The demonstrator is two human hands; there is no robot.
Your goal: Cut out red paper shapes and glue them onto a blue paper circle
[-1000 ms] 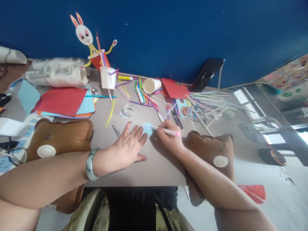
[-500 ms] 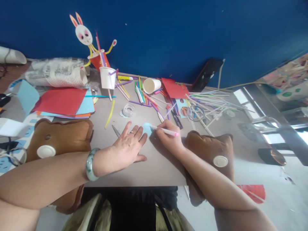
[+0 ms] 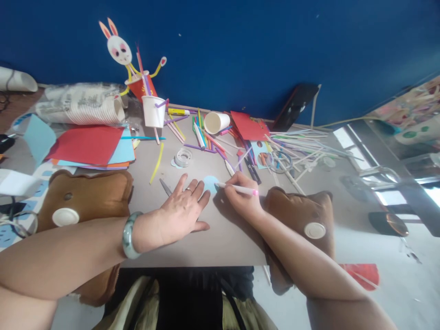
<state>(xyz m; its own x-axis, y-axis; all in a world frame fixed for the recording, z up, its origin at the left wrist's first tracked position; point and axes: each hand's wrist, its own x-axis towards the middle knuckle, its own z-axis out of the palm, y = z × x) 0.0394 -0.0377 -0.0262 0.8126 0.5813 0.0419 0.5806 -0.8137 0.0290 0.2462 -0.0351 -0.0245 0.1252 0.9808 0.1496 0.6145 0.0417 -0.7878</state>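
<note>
A small light-blue paper circle lies on the grey table between my two hands. My left hand is spread flat, its fingertips at the circle's left edge. Pinched in my right hand is a white marker pen with a pink end, its tip pointing left at the circle's right edge. Whether the tip touches the paper I cannot tell. Just beyond my left fingers, a grey blade-like tool is partly covered. Farther back sits a clear roll of tape on a scrap of blue paper.
Coloured paper sheets and bagged paper cups lie on the left. A rabbit figure rises behind a white cup. Loose markers, a tipped cup and many straws fill the back. Brown cushions flank my arms.
My right hand has drawn the marker slightly to the right, moving its tip from over the blue circle to its right edge. My left hand stays in place.
</note>
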